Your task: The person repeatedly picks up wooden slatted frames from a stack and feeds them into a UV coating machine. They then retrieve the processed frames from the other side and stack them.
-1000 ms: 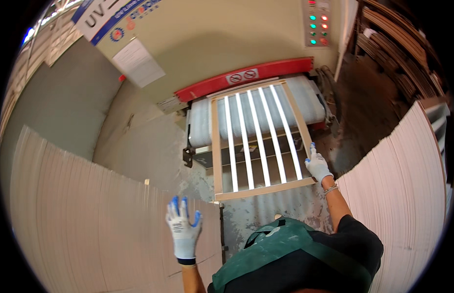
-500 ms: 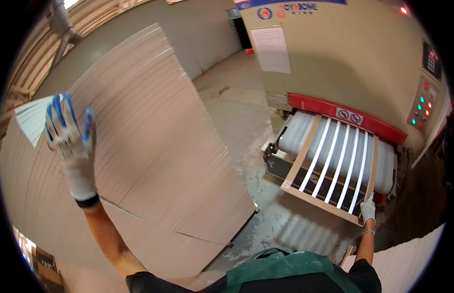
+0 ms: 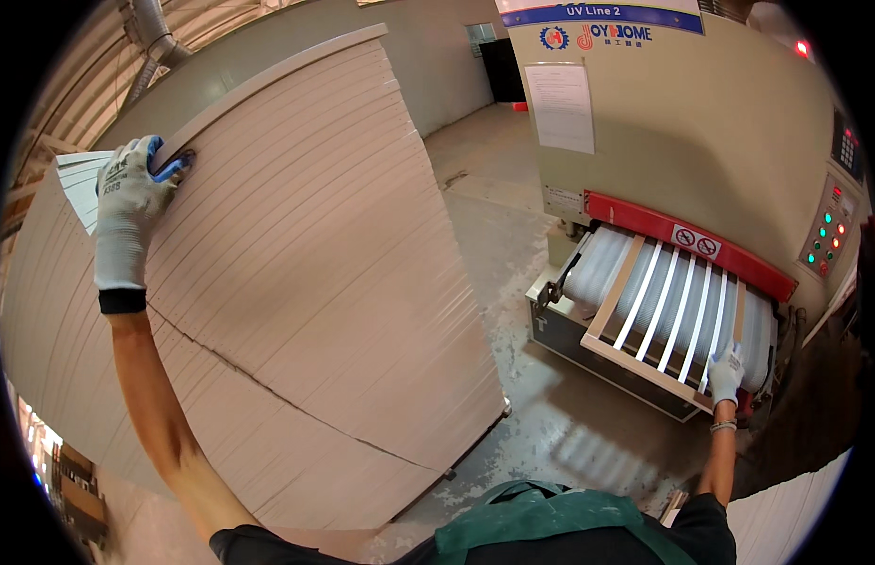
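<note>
On my left, a big stack [image 3: 296,311] of flat pale boards stands on the grey floor [image 3: 513,282] and fills most of what I see. The boards lie one on top of another, and their edges look like thin lines down the side.

On my right is a large tan machine [image 3: 701,132]. It has a red bar across its mouth and small red and green lights on a panel [image 3: 824,235]. White rollers [image 3: 664,292] sit just under the red bar.

A wooden frame [image 3: 668,325] with white slats lies on the rollers. Its far end is at the red bar, and its near end sticks out toward me.

My left hand [image 3: 127,212] is in a white glove with blue fingertips. It is up at the top corner of the stack, with the fingers curled over the edge of the top board, gripping it.

My right hand [image 3: 725,374] also wears a white glove. It is closed on the near right corner of the frame.
</note>
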Demonstrator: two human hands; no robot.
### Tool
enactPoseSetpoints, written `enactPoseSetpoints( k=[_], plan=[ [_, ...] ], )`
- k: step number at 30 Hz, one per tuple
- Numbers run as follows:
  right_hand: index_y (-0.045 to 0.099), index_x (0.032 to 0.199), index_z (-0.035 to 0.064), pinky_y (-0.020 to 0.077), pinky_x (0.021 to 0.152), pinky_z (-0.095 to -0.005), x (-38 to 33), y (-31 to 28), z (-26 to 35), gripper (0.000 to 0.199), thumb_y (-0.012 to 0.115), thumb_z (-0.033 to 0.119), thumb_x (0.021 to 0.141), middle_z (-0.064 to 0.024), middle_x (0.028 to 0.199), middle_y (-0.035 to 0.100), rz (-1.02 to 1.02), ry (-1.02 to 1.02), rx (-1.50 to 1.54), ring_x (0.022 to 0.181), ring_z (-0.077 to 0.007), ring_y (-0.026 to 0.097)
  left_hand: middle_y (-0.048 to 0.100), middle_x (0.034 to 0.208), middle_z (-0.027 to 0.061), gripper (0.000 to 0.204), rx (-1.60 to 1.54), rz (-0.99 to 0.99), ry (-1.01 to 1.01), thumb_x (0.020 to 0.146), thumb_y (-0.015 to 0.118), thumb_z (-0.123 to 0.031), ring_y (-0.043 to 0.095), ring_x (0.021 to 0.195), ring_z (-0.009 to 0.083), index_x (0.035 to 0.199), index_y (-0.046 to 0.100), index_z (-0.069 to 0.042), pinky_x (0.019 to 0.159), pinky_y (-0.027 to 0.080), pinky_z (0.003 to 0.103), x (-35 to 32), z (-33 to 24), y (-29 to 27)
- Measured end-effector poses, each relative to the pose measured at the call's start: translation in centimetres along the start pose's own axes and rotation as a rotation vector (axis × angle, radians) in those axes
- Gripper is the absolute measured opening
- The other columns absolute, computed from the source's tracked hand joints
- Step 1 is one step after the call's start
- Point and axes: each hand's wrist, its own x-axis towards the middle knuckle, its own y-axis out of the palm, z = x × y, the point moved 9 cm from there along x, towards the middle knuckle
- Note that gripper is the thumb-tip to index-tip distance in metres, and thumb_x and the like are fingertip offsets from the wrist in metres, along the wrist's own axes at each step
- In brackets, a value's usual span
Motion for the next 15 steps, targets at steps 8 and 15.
enactPoseSetpoints(
  k=[8, 15],
  plan=[
    [0.051, 0.145, -0.0022, 0.0570, 0.094, -0.0363, -1.9, -9.9, 25.2, 0.056, 0.068, 0.014, 0.095, -0.0158, 0.128, 0.066, 0.295, -0.407, 1.133, 0.109, -0.0241, 0.068, 0.064, 0.123, 0.0109, 0.049, 0.376, -0.690, 0.566, 0.090, 0.077, -0.023, 0.063, 0.114, 0.0284, 0.132, 0.056, -0.009, 0.101, 0.054, 0.038, -9.3, -3.4, -10.5],
    [0.047, 0.148, -0.0004, 0.0614, 0.086, -0.0422, -8.7, -20.2, 45.9, 0.067, 0.051, 0.051, 0.105, -0.0195, 0.130, 0.065, 1.394, -0.734, 1.958, 0.106, -0.0286, 0.071, 0.066, 0.110, 0.0136, 0.051, 0.211, -0.266, 0.229, 0.082, 0.077, -0.018, 0.061, 0.116, 0.0317, 0.129, 0.062, -0.004, 0.112, 0.041, 0.049, -16.4, -6.8, -13.5]
  ],
)
